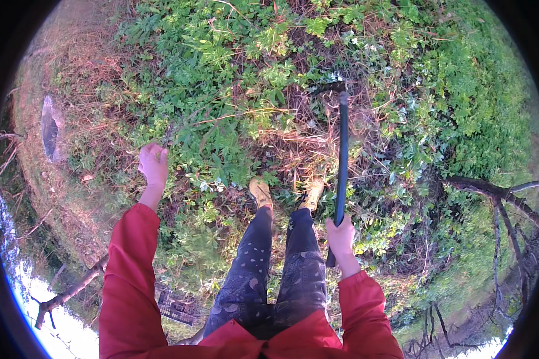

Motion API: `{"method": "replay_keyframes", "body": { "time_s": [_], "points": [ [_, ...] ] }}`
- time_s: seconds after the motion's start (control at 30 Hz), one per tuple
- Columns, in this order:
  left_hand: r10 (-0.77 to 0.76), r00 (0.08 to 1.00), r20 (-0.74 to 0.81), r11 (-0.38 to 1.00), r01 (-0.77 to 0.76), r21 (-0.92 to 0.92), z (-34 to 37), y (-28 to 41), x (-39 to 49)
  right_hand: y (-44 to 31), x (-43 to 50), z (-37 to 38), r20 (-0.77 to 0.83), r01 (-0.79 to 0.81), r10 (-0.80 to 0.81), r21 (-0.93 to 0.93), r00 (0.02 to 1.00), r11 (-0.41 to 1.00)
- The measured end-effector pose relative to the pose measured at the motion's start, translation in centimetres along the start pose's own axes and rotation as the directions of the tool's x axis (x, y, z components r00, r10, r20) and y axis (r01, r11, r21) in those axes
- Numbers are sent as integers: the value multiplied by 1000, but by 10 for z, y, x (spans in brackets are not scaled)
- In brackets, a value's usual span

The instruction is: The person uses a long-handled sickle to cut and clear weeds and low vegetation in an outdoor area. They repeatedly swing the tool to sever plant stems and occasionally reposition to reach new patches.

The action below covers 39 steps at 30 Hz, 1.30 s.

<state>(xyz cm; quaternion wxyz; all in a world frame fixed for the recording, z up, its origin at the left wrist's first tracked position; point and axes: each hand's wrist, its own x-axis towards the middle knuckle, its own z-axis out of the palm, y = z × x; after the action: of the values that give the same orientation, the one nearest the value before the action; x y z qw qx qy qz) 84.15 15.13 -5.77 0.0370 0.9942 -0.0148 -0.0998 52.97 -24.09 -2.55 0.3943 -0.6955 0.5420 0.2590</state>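
My right hand [341, 235] grips the lower end of a dark-handled cutting tool [342, 152], which looks like a long-handled sickle. Its dark blade [329, 88] juts left from the far end, down among dry stems and low weeds. Out to the left, my left hand [153, 164] hangs over the greenery with its fingers curled. A thin dark stem shows by its fingertips, and whether the hand holds it is unclear. Leafy weeds [211, 130] cover the ground between the hands. Cut or flattened straw [305, 139] lies in front of my feet.
My yellow shoes [313, 193] stand among the weeds. Bare branches [489, 188] reach in at the right, and another branch [67, 294] at the lower left. A dark plastic crate [177, 308] sits behind my left leg. A round greyish patch [49, 128] lies far left.
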Motion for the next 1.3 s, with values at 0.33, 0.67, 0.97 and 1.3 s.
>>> {"method": "replay_keyframes", "body": {
  "time_s": [0.33, 0.67, 0.97, 1.3],
  "points": [
    [123, 992, -31, 948, -127, -293, 5, 24, -107, -71, 190, -45, -144, 149, -242, -471, 960, 870],
    [139, 983, 123, 912, -79, -402, 0, 59, -161, 191, -20, -99, -104, -202, 173, -522, 979, 829],
    [196, 959, 206, 926, -111, -361, 1, 94, -205, 180, -73, -91, -212, -169, 88, -404, 973, 899],
    [134, 961, 241, 903, -19, -429, 0, 115, -226, -24, 155, -63, -54, 325, -410, -519, 911, 791]
  ]
}}
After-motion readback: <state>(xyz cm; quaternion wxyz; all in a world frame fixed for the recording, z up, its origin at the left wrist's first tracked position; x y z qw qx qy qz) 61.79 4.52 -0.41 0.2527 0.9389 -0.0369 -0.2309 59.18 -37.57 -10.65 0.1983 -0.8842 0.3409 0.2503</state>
